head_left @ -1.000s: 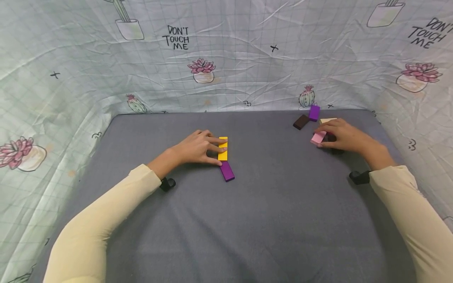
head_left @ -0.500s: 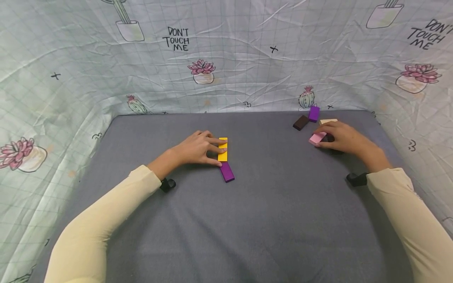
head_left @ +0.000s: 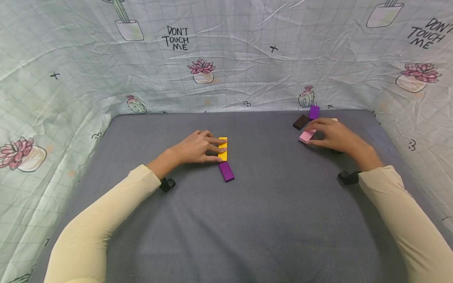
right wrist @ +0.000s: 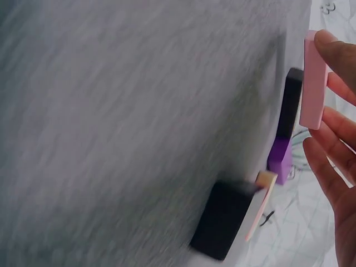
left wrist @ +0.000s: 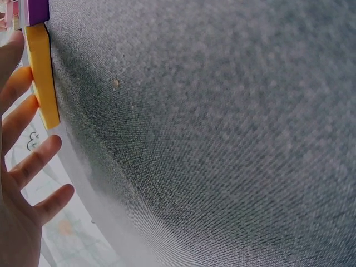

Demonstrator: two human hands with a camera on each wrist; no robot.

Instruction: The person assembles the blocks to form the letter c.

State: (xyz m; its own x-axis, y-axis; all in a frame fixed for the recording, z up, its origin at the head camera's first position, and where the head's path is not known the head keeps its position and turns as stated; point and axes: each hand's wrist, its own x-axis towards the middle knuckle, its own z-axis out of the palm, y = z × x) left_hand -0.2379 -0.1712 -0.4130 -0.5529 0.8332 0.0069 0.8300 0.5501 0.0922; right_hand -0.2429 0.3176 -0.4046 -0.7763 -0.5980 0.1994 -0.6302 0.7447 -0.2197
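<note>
In the head view my left hand (head_left: 198, 147) rests its outstretched fingertips on a yellow block (head_left: 223, 149). A purple block (head_left: 226, 171) lies end to end with it at a slight angle, near the thumb. In the left wrist view the fingertips touch the face of the yellow block (left wrist: 41, 75). On the right, my right hand (head_left: 334, 135) pinches a pink block (head_left: 307, 136) between thumb and fingers. The right wrist view shows this pink block (right wrist: 315, 83) held off the grey cloth.
Behind the right hand lie a dark brown block (head_left: 301, 122) and another purple block (head_left: 313, 113). A cream block (head_left: 334, 119) is mostly hidden by that hand. The right wrist view also shows a black block (right wrist: 222, 219). A patterned cloth wall (head_left: 237, 90) borders the table.
My right hand has moved left with the pink block, away from the cream block. The left hand and its blocks stay almost where they were; the thumb has shifted slightly up.
</note>
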